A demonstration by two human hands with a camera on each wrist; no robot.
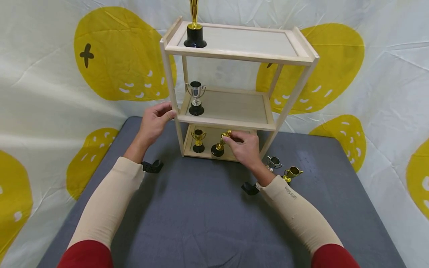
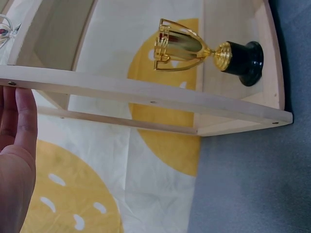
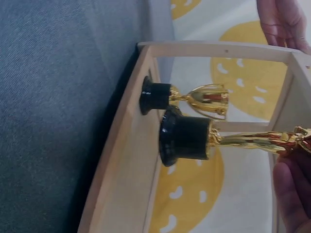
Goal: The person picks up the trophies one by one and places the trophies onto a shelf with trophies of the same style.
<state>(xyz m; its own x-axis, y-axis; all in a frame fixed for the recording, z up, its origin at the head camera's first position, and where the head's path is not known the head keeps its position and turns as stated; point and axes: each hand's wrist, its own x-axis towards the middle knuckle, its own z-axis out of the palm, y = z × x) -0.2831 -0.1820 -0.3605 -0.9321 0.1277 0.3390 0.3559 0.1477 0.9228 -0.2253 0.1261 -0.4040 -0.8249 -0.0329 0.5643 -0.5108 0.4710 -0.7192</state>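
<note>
My right hand (image 1: 246, 147) pinches the upper part of a gold figurine trophy (image 1: 219, 147) between thumb and fingers. Its round black base (image 3: 187, 138) is tilted, close over the bottom board of a wooden three-tier shelf (image 1: 228, 121). Beside it, to the left on that tier, stands a small gold cup trophy (image 1: 198, 138) with two handles. With thumb in front and fingers behind, my left hand (image 1: 152, 123) holds the shelf's left front post (image 2: 150, 97) at middle-tier height. A silver cup trophy (image 1: 196, 91) stands on the left of the middle tier.
On the top tier's left stands a taller gold trophy (image 1: 195, 35), its top cut off. Another silver cup (image 1: 275, 162) and gold cup (image 1: 293, 172) are on the grey-covered table (image 1: 201, 208), right of the shelf by my forearm. A yellow-patterned white curtain (image 1: 40, 93) hangs behind.
</note>
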